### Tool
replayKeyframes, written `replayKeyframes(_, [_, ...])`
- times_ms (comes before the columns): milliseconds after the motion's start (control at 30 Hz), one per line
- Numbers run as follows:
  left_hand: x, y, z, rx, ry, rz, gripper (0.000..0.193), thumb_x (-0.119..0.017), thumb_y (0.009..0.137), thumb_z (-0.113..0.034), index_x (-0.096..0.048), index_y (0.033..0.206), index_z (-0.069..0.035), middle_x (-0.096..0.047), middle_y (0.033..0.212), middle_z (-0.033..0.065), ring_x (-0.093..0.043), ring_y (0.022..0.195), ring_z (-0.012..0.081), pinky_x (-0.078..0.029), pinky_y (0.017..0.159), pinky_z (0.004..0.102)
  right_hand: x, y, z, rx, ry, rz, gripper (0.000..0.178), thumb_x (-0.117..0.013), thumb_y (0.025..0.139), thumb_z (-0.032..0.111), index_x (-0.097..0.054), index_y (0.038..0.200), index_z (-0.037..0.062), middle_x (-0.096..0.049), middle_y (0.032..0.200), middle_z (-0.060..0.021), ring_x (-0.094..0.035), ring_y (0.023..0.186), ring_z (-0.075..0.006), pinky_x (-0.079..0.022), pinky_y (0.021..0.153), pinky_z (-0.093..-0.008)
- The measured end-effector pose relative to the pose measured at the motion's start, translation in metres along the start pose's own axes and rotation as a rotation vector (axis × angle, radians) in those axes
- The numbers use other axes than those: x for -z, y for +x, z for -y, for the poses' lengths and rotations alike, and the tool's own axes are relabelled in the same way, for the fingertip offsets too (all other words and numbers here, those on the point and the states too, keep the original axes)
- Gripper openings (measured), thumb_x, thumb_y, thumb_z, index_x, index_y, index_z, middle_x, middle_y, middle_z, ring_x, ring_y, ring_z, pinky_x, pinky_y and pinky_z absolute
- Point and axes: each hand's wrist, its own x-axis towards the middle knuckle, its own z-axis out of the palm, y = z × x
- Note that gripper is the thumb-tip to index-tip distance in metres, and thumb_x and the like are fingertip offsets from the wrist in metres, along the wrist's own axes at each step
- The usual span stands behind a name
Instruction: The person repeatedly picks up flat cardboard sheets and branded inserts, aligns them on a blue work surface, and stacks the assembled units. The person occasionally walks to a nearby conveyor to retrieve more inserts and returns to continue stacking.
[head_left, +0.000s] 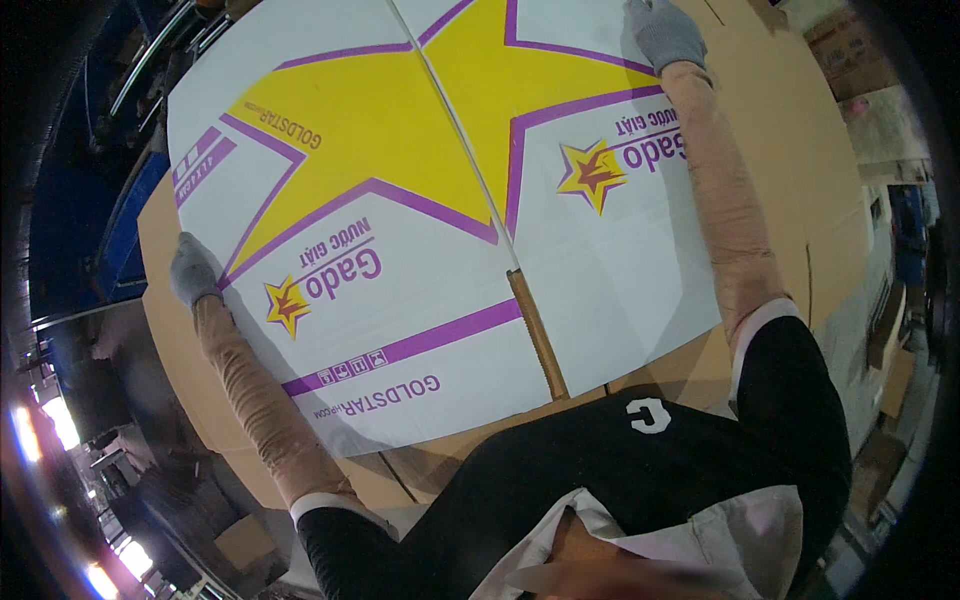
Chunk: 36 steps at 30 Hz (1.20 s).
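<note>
A large flattened cardboard box (620,290), white with a big yellow star and purple bands, spreads in front of me. A fold line and a narrow slot split its face into two panels. My left hand (193,270), in a grey glove, is closed on its left edge, fingertips partly hidden. Farther off, my right hand (668,38), also gloved in grey, grips its far right edge with curled fingers. Tan sleeves cover both forearms.
Plain brown cardboard (770,200) lies beneath the printed box and sticks out around it. Dark blue machinery with metal bars (150,60) stands at the far left. Brown cartons (850,50) sit at the far right. A small cardboard piece (243,543) lies at the lower left.
</note>
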Motion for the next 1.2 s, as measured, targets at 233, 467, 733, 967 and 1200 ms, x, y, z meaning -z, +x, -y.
replayKeyframes(233, [0.003,-0.001,-0.007,0.054,-0.037,-0.014,0.063,-0.037,0.094,-0.056,-0.067,0.098,-0.001,-0.066,0.099,0.0226,-0.063,0.091,0.0415,-0.049,0.078,0.048,0.041,-0.016,-0.07,0.089,1.002,0.513,0.042,-0.041,0.099,0.033,-0.057,0.121,0.0007,-0.064,0.112,-0.0156,-0.061,0.1,-0.0283,-0.047,0.087,-0.034])
replayKeyframes(467, [-0.016,0.022,0.008,-0.081,0.176,0.047,0.067,-0.03,0.094,-0.058,-0.068,0.1,-0.003,-0.065,0.105,0.0218,-0.061,0.103,0.0375,-0.048,0.086,0.0454,0.027,-0.025,-0.079,0.119,0.708,0.56,0.044,-0.044,0.095,0.016,-0.043,0.136,0.0005,-0.054,0.127,-0.0224,-0.057,0.111,-0.0335,-0.045,0.096,-0.0364])
replayKeyframes(733, [-0.03,0.042,0.033,-0.024,0.129,0.085,0.062,-0.03,0.095,-0.055,-0.065,0.111,-0.006,-0.063,0.112,0.0226,-0.06,0.103,0.0402,-0.047,0.089,0.0462,0.026,-0.026,-0.081,0.635,-0.064,0.243,0.045,-0.045,0.09,0.008,-0.045,0.134,0.0022,-0.054,0.127,-0.0205,-0.058,0.107,-0.0343,-0.047,0.093,-0.04])
replayKeyframes(967, [-0.014,0.003,0.009,-0.006,-0.224,0.006,0.058,-0.041,0.094,-0.052,-0.067,0.096,0.0,-0.068,0.095,0.0197,-0.063,0.086,0.0408,-0.048,0.076,0.0463,0.021,0.013,-0.041,0.053,0.661,0.536,0.043,-0.044,0.096,0.036,-0.06,0.117,0.0022,-0.067,0.102,-0.0144,-0.064,0.09,-0.0243,-0.048,0.084,-0.0324])
replayKeyframes(1200, [0.013,-0.014,-0.026,0.074,-0.154,0.02,0.062,-0.04,0.093,-0.055,-0.067,0.096,0.001,-0.065,0.096,0.0254,-0.062,0.091,0.0412,-0.047,0.078,0.0463,-0.018,0.098,0.034,-0.349,0.896,0.748,0.052,-0.034,0.1,0.039,-0.054,0.125,-0.0016,-0.064,0.11,-0.0224,-0.062,0.102,-0.0343,-0.046,0.09,-0.038])
